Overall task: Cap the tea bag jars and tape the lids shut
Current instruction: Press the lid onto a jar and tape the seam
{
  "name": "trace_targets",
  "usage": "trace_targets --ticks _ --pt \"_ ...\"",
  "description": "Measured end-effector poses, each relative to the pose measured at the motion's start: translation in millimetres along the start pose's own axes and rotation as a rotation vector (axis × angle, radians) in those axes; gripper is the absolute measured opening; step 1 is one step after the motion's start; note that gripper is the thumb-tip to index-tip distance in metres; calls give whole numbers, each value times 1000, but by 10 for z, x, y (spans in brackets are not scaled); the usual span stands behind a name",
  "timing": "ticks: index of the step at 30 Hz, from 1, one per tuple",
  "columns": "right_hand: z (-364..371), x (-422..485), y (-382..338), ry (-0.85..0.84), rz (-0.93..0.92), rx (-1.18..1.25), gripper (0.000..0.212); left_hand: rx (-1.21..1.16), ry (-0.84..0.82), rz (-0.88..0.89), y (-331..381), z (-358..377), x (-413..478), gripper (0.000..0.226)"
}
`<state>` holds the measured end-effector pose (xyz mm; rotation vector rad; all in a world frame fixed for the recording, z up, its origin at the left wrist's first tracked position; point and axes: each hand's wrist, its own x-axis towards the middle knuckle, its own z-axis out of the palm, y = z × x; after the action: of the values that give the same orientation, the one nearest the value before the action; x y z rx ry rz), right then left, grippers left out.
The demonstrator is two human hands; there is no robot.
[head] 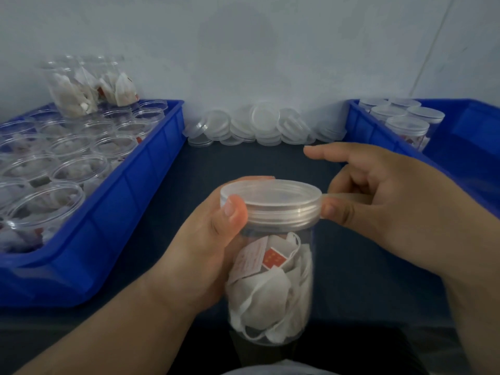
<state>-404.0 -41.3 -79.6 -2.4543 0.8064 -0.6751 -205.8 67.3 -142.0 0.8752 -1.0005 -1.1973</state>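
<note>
1 clear plastic jar [270, 293] stands upright, gripped round its upper wall by the left hand [205, 244]. It is packed with white tea bags [270, 301], and a red tag shows against the wall. Its translucent screw lid [270, 193] sits level on top. A clear tape strip [341, 197] runs from the lid's right edge into the right hand [378, 196], which pinches it. Uncapped filled jars [67, 169] stand in rows on the left, and 2 more [81, 87] stand on top at the back. Loose lids [259, 125] are heaped along the wall. Capped jars [405, 125] stand far right.
</note>
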Motion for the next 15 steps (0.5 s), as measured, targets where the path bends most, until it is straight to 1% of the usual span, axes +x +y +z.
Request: trace_targets --ticks 2,4,5,6,8,10,11,13,15 --pt "7 -17 -13 -9 -3 -23 60 30 -36 9 15 -8 0 63" --pt "12 -39 -25 32 -12 -39 59 175 58 53 19 -21 5 56" --pt "14 -48 -35 61 -12 -50 59 236 119 85 -3 -41 9 57" --pt "20 -58 -51 85 -8 -69 59 228 140 90 -15 -48 13 61" --pt "49 -78 -101 90 -3 -152 62 257 96 116 -34 -24 31 65" --pt "92 -102 -146 75 -19 -232 67 366 2 178 -21 35 51 57" --pt "106 -110 -160 71 -26 -250 69 405 -13 180 -3 72 62 51" --pt "119 -115 -170 65 -31 -263 72 465 23 179 9 63 80 40" --pt "118 -108 -143 34 -18 -215 68 439 94 157 -13 40 73 38"
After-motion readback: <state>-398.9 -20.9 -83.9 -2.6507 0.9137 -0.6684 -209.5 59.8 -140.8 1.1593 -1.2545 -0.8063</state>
